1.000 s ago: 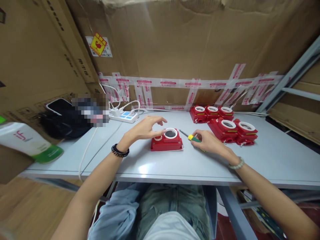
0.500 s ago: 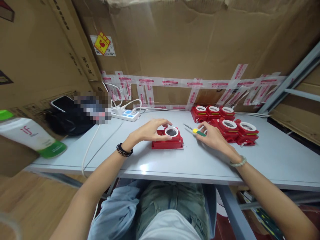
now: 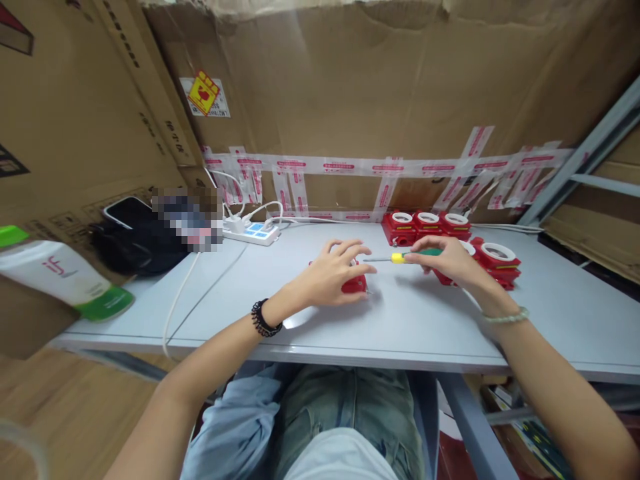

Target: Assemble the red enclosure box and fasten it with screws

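Note:
My left hand is spread over a red housing on the table, hiding most of it, including its white ring. Its fingers are apart, and whether they touch the housing I cannot tell. In my right hand is a screwdriver with a green and yellow handle. The fingers close round the handle, and the shaft points left, its tip close to my left fingertips.
Several more red housings with white rings stand at the back right. A power strip with plugged-in cables lies at the back. To the left are a phone on a black bag and a white-green bottle. Cardboard boxes enclose the table.
My left hand has shifted from gripping the housing's side to spreading over its top. My right hand has raised the screwdriver, which now lies nearly level and points left.

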A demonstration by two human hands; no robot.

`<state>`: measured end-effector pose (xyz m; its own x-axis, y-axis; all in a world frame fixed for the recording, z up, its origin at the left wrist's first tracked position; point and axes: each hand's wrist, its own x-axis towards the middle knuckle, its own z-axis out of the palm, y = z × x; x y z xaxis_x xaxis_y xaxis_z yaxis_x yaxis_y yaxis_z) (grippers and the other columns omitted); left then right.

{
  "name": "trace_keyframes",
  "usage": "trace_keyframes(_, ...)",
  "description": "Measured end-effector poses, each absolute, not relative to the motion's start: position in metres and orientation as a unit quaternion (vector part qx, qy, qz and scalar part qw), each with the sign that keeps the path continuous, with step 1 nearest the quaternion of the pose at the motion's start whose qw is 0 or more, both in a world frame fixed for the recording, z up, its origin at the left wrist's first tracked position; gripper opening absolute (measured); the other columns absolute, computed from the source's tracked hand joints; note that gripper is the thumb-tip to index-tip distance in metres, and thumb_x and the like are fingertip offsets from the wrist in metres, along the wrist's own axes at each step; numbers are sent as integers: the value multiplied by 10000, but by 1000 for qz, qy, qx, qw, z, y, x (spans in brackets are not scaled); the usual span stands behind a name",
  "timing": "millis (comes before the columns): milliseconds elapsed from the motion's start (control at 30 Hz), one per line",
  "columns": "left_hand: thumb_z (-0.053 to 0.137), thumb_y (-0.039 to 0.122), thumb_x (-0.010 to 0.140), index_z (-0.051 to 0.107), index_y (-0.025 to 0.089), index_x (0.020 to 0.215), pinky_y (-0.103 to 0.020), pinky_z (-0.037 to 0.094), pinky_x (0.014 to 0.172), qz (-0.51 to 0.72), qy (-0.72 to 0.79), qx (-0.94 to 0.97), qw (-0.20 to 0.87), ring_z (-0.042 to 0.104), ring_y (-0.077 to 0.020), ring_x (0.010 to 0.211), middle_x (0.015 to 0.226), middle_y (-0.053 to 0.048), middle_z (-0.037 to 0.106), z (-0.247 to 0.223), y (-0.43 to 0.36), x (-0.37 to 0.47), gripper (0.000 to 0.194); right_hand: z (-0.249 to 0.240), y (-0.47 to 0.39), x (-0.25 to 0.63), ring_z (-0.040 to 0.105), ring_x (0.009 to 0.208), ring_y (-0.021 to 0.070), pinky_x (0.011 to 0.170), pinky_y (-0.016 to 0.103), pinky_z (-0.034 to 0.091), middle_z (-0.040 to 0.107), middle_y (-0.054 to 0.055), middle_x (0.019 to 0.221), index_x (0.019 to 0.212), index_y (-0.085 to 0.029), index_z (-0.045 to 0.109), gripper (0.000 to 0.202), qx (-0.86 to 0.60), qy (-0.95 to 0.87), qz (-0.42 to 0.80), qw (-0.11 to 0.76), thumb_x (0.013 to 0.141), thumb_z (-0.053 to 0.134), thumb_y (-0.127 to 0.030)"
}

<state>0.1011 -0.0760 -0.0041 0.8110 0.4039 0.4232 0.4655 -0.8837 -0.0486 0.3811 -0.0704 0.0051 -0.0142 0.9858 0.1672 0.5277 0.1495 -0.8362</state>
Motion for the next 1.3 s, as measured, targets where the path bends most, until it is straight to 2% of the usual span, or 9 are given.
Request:
trace_keyframes(67, 622, 547, 822, 545, 233, 1281, -518, 324, 1047, -200, -259, -944, 46, 407, -350, 1331, 1394, -153, 482, -5, -72, 96, 562, 7, -68, 394, 472, 494, 80, 475, 237, 365, 575, -19, 594, 762, -176, 652, 359, -583, -648, 321, 371, 650, 774, -494)
trace_keyframes(133, 650, 586, 784, 456, 232, 1369, -498, 375, 1017, -178, -289, -941, 1, 494, -339, 1250, 1387, -156, 487, -7, -66, 88, 711, 6, -67, 405, 469, 511, 73, 469, 233, 358, 599, -3, 660, 715, -173, 648, 351, -570, -650, 351, 360, 649, 778, -492)
trace_keyframes(200, 664, 580, 775, 392, 242, 1412, -464, 429, 963, -150, -313, -937, -41, 578, -314, 1135, 1349, -142, 523, -10, -61, 82, 771, 5, -69, 410, 467, 508, 68, 459, 235, 363, 603, 4, 692, 671, -170, 629, 352, -554, -650, 379, 355, 631, 794, -479)
trace_keyframes(333, 695, 544, 760, 387, 263, 1400, -404, 476, 884, -138, -325, -931, -95, 619, -292, 1048, 1271, -109, 580, -13, -55, 77, 764, 0, -75, 403, 446, 461, 58, 431, 228, 346, 566, -17, 627, 676, -173, 616, 325, -552, -645, 411, 333, 635, 795, -441)
trace_keyframes(467, 711, 519, 753, 405, 261, 1378, -407, 470, 916, -150, -312, -931, -116, 607, -288, 1081, 1285, -110, 572, -14, -53, 78, 742, -4, -76, 394, 472, 468, 60, 454, 234, 385, 609, -11, 675, 686, -171, 621, 299, -550, -657, 418, 302, 629, 788, -412)
trace_keyframes(667, 720, 490, 754, 417, 260, 1365, -412, 460, 944, -150, -313, -929, -126, 594, -286, 1105, 1316, -105, 554, -13, -53, 78, 720, -8, -73, 393, 474, 474, 57, 457, 229, 391, 612, -8, 684, 684, -159, 617, 261, -543, -653, 431, 305, 668, 748, -384)
trace_keyframes(1300, 716, 509, 753, 414, 268, 1372, -416, 458, 943, -157, -305, -931, -124, 600, -280, 1094, 1307, -103, 558, -16, -51, 78, 729, -10, -73, 393, 460, 472, 62, 469, 242, 369, 597, -14, 666, 708, -163, 616, 233, -544, -645, 441, 306, 678, 741, -357)
